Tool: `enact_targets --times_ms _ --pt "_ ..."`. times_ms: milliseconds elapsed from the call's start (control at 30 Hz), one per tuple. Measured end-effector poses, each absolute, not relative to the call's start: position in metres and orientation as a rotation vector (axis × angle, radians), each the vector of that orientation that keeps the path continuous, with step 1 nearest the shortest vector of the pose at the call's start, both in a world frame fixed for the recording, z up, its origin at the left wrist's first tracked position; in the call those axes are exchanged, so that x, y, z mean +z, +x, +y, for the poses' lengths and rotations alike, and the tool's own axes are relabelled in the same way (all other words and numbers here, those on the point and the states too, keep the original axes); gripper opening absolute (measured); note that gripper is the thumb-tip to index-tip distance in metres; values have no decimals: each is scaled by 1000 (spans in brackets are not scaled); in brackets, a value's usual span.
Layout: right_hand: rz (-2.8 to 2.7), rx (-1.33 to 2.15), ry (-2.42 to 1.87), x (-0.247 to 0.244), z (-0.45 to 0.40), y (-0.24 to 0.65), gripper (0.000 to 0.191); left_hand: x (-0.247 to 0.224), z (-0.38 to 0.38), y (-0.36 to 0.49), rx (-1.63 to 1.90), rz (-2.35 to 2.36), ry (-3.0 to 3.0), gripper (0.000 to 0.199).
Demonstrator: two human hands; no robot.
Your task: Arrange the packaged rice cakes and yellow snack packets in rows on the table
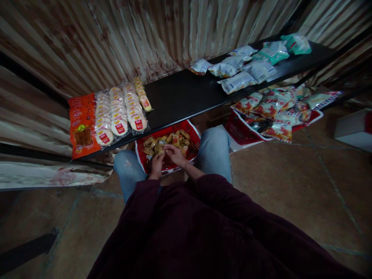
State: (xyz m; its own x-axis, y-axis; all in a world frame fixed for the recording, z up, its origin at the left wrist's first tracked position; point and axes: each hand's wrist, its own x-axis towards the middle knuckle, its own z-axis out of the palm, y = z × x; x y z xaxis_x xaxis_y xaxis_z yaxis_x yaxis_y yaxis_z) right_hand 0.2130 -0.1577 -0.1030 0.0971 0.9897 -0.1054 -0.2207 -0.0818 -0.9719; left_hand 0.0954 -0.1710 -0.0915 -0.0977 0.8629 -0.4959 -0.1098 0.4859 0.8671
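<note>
A red basket (192, 130) with a white rim stands on the floor between my knees. Several small clear-wrapped golden snack packets (181, 136) are heaped inside it. Both hands are low over the near side of this heap. My left hand (157, 164) has its fingers closed at a snack packet (159, 149). From the right, my right hand (176, 155) reaches across with its fingertips at the same packet. The fingertips and the packet's edges are dim and hard to separate.
A black shelf (171, 95) runs across in front. On it lie an orange snack bag (83, 124), rows of wrapped round crackers (116, 112), silvery bags (236, 82) and green bags (273, 52). Another red basket (236, 130) holds snack bags (274, 106). Pleated curtains (130, 35) hang behind.
</note>
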Motion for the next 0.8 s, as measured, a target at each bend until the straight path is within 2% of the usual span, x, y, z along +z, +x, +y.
enact_targets --times_ms 200,533,800 --pt "-855 1288 -1238 -101 -158 209 18 -84 -164 88 910 1325 457 22" --pt "-902 1394 -1157 -81 -169 221 18 -73 -169 81 929 1173 554 21" --pt "-744 1469 -1174 -83 -167 216 24 -84 -168 86 891 1237 652 23"
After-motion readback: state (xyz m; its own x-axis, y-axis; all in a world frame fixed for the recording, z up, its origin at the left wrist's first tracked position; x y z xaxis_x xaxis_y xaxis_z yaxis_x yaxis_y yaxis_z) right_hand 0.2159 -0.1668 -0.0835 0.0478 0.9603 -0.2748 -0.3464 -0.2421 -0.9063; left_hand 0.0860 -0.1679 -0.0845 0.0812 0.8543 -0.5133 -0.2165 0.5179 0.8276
